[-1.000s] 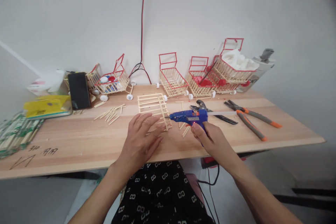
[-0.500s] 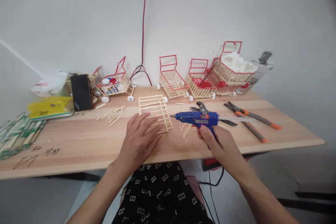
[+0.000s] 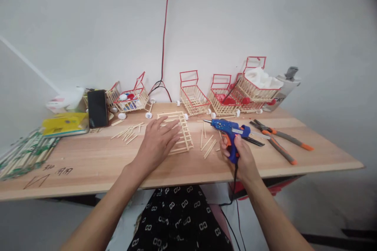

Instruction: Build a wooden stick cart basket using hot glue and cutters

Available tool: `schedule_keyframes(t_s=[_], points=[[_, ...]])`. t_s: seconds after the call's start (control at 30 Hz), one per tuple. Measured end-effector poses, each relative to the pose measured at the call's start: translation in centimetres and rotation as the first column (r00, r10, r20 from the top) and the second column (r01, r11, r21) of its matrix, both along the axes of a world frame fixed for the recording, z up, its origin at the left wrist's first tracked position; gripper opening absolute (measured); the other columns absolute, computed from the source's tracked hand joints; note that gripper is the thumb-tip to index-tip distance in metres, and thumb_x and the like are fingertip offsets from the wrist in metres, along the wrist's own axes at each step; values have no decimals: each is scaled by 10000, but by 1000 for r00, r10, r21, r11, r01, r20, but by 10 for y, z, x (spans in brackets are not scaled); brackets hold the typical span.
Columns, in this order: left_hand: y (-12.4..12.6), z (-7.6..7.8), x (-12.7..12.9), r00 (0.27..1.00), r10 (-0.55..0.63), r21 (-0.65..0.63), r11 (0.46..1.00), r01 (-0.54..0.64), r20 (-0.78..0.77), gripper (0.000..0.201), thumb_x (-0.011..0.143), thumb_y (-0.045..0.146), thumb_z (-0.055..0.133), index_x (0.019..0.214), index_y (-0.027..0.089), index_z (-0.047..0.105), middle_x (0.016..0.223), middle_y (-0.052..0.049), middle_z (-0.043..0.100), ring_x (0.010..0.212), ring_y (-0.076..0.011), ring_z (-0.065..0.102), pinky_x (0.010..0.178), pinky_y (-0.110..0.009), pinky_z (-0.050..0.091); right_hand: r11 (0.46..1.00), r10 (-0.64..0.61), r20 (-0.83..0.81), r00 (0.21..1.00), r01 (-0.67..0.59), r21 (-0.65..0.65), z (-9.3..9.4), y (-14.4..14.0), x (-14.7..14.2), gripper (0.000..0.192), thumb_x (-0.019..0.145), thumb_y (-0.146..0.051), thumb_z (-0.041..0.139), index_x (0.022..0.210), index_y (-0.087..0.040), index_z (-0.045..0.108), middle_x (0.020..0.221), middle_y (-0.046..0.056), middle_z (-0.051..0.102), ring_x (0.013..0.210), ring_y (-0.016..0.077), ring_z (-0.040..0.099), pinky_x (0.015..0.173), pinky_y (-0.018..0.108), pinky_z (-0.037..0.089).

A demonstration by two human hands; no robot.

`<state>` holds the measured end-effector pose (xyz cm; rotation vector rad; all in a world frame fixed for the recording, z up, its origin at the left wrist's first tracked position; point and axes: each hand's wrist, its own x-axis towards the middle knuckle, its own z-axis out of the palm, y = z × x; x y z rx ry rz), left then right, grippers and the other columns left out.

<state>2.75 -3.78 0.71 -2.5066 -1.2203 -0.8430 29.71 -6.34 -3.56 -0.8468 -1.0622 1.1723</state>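
Gripping the blue glue gun (image 3: 230, 130) by its handle, the right hand (image 3: 239, 156) is wrapping it firmly, nozzle pointing left and held just above the wooden table (image 3: 88, 160). Left hand (image 3: 157, 144) is lying flat and open, fingers spread, pressing on the stick lattice frame (image 3: 179, 135) sitting mid-table just beside the gun's tip. Loose sticks (image 3: 207, 145) are lying between frame and gun; more sticks (image 3: 128, 132) are scattered to the left. Pliers (image 3: 279, 140) are resting right of the gun, finished red-trimmed carts (image 3: 224, 94) lining the wall behind.

Risks, judging from this: nozzle is sitting near the left fingertips, so hot glue could be burning skin if the tip is swinging in close. Flat palm could be flexing or cracking the thin frame joints. Cord (image 3: 235, 188) is dangling off the table edge, so a snag could be jerking the gun and smearing glue on the tabletop.
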Motion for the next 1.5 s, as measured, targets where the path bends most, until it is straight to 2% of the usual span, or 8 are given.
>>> schedule_keyframes(t_s=[0.3,0.5,0.93,1.17,1.27,1.37,1.43,1.5], points=[[2,13,-1,1000,-12,-61,998,13,8,348,1008,300,452,1287,216,642,1386,-64,625,1364,-309,446,1104,-571,354,999,42,-52,998,-41,11,-2,-1,-6,411,925,-575,543,819,-181,590,746,6,511,549,89,397,473,220,314],[6,16,3,994,-10,-154,988,-7,-108,373,1006,304,451,1332,225,614,1443,-53,574,1385,-355,418,1096,-611,340,998,51,8,999,-51,36,2,-7,-5,419,957,-556,499,850,-168,615,705,5,502,559,97,398,490,230,306],[5,16,5,976,24,-74,996,-41,-217,345,1006,304,453,1273,223,655,1433,-20,583,1367,-385,422,1093,-614,335,995,-88,34,996,86,54,5,-15,22,427,930,-578,532,833,-175,636,667,6,512,549,102,423,475,219,357],[11,9,-4,997,33,-33,999,-36,-65,377,1003,302,437,1333,226,604,1455,-85,558,1395,-328,414,1117,-580,348,990,-141,-107,984,137,-44,24,-12,59,443,785,-630,675,863,-195,648,751,24,607,474,72,395,350,176,257],[11,9,-16,998,42,6,999,-43,37,427,1007,333,412,1383,178,543,1425,-126,578,1383,-310,441,1126,-541,368,966,-259,-48,965,257,-40,30,-5,90,504,731,-682,682,890,-206,643,752,30,625,483,96,448,329,185,224],[5,11,-33,987,94,41,994,-100,128,448,1012,358,378,1397,175,514,1380,-141,607,1326,-307,509,1115,-524,393,846,-525,240,816,532,42,32,3,125,538,772,-715,602,947,-208,639,752,29,626,593,146,552,424,212,371],[-1,11,-45,973,149,56,985,-161,173,450,1008,368,376,1396,184,509,1366,-142,613,1305,-316,529,1107,-521,403,754,-606,595,528,621,216,31,8,147,488,885,-637,490,1019,-193,640,863,69,656,746,194,603,579,277,475],[-7,8,-57,957,204,52,974,-218,204,449,1007,384,370,1398,209,503,1374,-132,607,1299,-328,532,1103,-539,403,737,-552,806,214,576,352,29,11,163,443,948,-518,399,1042,-159,642,955,133,664,861,252,617,710,363,503]])
